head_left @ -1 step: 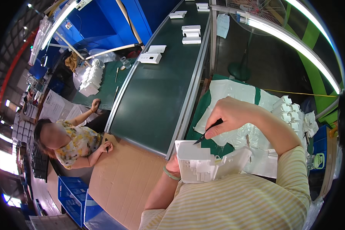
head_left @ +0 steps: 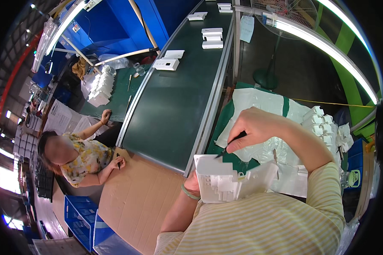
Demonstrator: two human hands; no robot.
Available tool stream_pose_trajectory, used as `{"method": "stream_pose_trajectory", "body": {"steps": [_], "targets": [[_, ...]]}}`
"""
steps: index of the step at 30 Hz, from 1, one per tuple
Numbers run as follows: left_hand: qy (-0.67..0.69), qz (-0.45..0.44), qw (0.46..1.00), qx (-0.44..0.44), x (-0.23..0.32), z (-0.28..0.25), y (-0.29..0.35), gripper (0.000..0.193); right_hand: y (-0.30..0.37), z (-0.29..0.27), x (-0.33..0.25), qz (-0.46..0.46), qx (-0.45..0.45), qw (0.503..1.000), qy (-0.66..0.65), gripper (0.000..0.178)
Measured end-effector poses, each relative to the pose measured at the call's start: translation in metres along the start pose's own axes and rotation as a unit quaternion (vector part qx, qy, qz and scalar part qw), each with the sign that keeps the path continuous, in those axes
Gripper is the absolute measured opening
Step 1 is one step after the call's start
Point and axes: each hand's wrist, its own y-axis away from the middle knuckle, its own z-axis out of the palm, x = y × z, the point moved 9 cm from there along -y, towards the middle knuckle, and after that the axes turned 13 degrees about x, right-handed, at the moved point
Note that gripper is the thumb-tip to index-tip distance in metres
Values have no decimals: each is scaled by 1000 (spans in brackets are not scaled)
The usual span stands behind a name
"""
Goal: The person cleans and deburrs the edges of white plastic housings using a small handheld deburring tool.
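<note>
My left hand [head_left: 192, 185], with a pale green bangle at its wrist, grips the left side of a white plastic housing [head_left: 217, 178]. This housing has two hinged-looking halves spread apart in a V, with ribs and steps inside. Above it, my right hand [head_left: 253, 127] pinches a slim black pointed tool [head_left: 224, 152], whose exact kind I cannot make out. The tool's dark tip is at the housing's upper edge. Most of my left hand's fingers are hidden behind the housing.
A green conveyor belt [head_left: 170, 114] carries several white housings [head_left: 166, 63]. At right, more white parts [head_left: 319, 123] stand beside white plastic sheeting [head_left: 255, 100]. Cardboard [head_left: 144, 199] lies left of me. A co-worker [head_left: 87, 157] sits across the belt. Blue crates [head_left: 78, 216] stand lower left.
The housing has tilted very slightly in my left hand. The tool's tip has shifted a little upward at the housing's top edge.
</note>
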Motion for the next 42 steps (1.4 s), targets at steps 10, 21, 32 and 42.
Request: {"method": "stream_pose_trajectory", "body": {"steps": [10, 21, 32, 42], "targets": [[128, -10, 990, -54, -4, -24, 2, 44, 11, 9, 42, 48, 128, 987, -81, 30], [205, -67, 976, -9, -21, -31, -9, 35, 15, 54, 14, -12, 89, 958, -271, 35], [138, -40, 989, -33, -21, -25, -6, 37, 15, 61, 24, -20, 74, 960, -268, 31], [27, 0, 998, -62, -26, -53, 0, 48, 22, 42, 56, 20, 113, 952, -282, 30]]}}
